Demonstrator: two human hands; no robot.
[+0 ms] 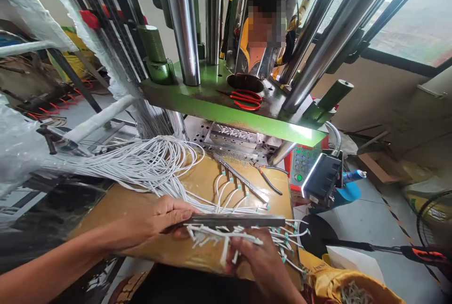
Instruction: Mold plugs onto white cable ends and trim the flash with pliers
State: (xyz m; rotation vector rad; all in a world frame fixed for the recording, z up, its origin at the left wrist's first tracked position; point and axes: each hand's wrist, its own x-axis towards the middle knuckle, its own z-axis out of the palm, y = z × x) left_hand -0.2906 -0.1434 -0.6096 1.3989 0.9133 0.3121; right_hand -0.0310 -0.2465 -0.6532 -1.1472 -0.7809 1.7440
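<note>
My left hand [173, 217] is closed around the left end of a dark metal bar [236, 220], thumb on top. The bar lies level above the cardboard-brown worktop [134, 210]. Below it, my right hand [256, 252] is closed, fingers pinching a white plastic piece [225, 252] at the bar's underside. More white pieces and white cables [291, 238] with teal ends stick out around the bar's right side. Behind lies a second slim metal bar [243, 179] with several cables attached. A large bundle of white cables [158, 158] spreads over the worktop's left.
A green press plate [226, 111] with steel columns stands ahead, red-handled scissors [247, 99] on it. Beneath sits a metal mould [235, 134]. Pliers [268, 177] lie at the worktop's right. A control panel [302, 165] and a yellow sack [346, 280] are rightward. Another person is behind the press.
</note>
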